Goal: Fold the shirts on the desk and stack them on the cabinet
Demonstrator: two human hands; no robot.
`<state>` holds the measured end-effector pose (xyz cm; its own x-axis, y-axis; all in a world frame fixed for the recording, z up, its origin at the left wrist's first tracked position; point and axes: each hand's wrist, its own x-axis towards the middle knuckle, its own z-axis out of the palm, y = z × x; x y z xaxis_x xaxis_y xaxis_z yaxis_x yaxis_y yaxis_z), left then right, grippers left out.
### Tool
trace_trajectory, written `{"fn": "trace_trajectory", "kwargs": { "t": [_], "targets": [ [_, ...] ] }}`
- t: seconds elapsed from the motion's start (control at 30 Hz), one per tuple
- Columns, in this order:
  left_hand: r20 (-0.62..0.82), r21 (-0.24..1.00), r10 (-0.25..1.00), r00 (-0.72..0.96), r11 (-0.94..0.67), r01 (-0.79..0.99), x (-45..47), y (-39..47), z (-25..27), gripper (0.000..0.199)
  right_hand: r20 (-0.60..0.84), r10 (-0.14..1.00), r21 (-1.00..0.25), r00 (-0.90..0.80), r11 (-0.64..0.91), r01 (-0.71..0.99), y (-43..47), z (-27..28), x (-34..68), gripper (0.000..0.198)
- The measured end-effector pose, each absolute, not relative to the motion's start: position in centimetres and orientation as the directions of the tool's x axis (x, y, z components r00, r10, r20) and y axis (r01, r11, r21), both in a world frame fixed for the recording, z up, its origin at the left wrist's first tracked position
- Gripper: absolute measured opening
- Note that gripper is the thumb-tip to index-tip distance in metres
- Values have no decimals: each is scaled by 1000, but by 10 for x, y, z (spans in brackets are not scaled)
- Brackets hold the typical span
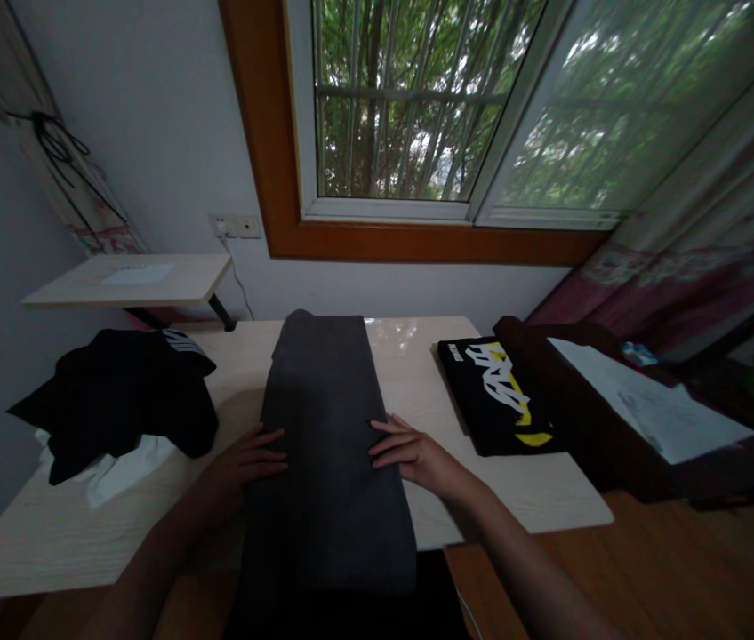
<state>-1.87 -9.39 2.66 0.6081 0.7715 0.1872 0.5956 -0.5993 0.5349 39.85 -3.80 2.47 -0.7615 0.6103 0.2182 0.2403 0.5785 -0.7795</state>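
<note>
Grey cloth [330,444]: folded into a long strip mid-table, its near end overhanging the front edge.
Fingers [394,442]: left hand [236,471] and right hand [421,455] lie on opposite long edges, fingers extended, slightly parted.
Room right: bare strip, then folded black shirt [463,391].
Room left: narrower gap, then black-and-white clothes heap [130,400].
Table [36,551]: pale wood grain.
Beyond: wood-framed window [417,242], tied curtain [36,133].

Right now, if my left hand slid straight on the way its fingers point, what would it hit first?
Most likely your right hand, across the dark gray cloth that your left hand touches, though depth is hard to judge from one view.
</note>
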Motion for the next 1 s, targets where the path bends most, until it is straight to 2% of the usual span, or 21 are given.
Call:
{"fn": "trace_trajectory", "kwargs": {
  "t": [0.1,0.23,0.37,0.43,0.47,0.53,0.6,0.7,0.8,0.93,1.0],
  "targets": [
    [151,632,824,547,-505,587,-20,-97,34,34,158,662,-883,-733,427,196,-40,39,398,34],
    [45,768,907,420,-300,566,-20,-106,49,26,15,768,-962,-641,186,200,-43,61,396,28],
    [-28,911,997,76,-6,411,-12,-95,57,36,-9,931,-991,-364,41,130,-31,72,383,23],
    [-50,962,996,-79,70,266,-4,-78,58,46,8,978,-997,-209,25,79,-17,68,373,22],
    [-54,975,993,-104,75,209,0,-68,57,50,18,988,-998,-153,27,53,-8,62,369,22],
    [-101,976,985,-136,125,180,5,-50,50,58,29,995,-999,-91,31,24,7,46,363,26],
    [-136,960,977,-166,171,223,5,-37,39,66,-1,996,-999,-94,4,50,18,27,363,44],
    [-68,935,971,-229,142,324,-1,-31,17,66,13,991,-994,-134,27,105,23,3,371,61],
    [-19,932,980,-198,90,352,-7,-37,2,67,49,986,-984,-157,74,159,19,-3,380,62],
    [-60,935,997,-56,76,346,-10,-50,-2,80,67,980,-972,-188,107,209,14,2,384,56],
    [-80,929,996,-48,92,358,-10,-53,-1,86,53,979,-972,-197,96,213,13,5,384,55]
  ]
}}
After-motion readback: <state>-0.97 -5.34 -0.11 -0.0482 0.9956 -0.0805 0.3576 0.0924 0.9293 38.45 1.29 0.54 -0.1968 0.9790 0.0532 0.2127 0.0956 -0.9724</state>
